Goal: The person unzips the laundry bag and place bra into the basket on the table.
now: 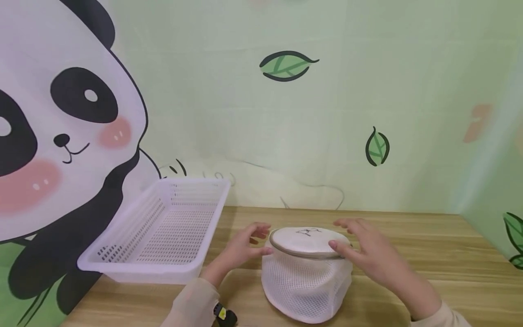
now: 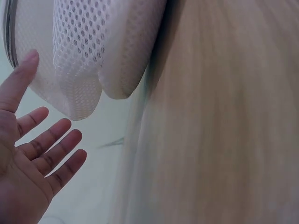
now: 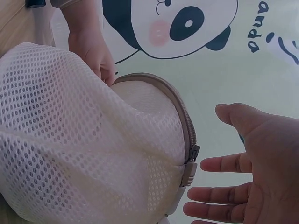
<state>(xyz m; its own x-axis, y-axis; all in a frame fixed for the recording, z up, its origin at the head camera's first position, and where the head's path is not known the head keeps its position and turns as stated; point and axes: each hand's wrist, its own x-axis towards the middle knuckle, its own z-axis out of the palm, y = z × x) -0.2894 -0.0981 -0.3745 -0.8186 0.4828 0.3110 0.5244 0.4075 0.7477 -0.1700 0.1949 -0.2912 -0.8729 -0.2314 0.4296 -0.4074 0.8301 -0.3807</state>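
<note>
A white mesh bag (image 1: 306, 281) with a round, zippered lid (image 1: 310, 240) stands upright on the table. On its left side is my left hand (image 1: 243, 247), fingers relaxed and spread, the thumb tip close to the lid's rim; in the left wrist view the hand (image 2: 32, 163) is palm up beside the mesh (image 2: 88, 42). My right hand (image 1: 372, 254) is at the lid's right edge with its fingers apart. The right wrist view has that hand (image 3: 252, 172) near the zipper pull (image 3: 190, 172), holding nothing. Whether either thumb touches the bag, I cannot tell.
A white perforated plastic basket (image 1: 147, 274) sits on the wooden table (image 1: 412, 236) to the left of the bag. Behind the table hangs a pale green backdrop (image 1: 229, 104) with a panda and leaves. A black band with a yellow mark (image 1: 224, 313) is at the left wrist.
</note>
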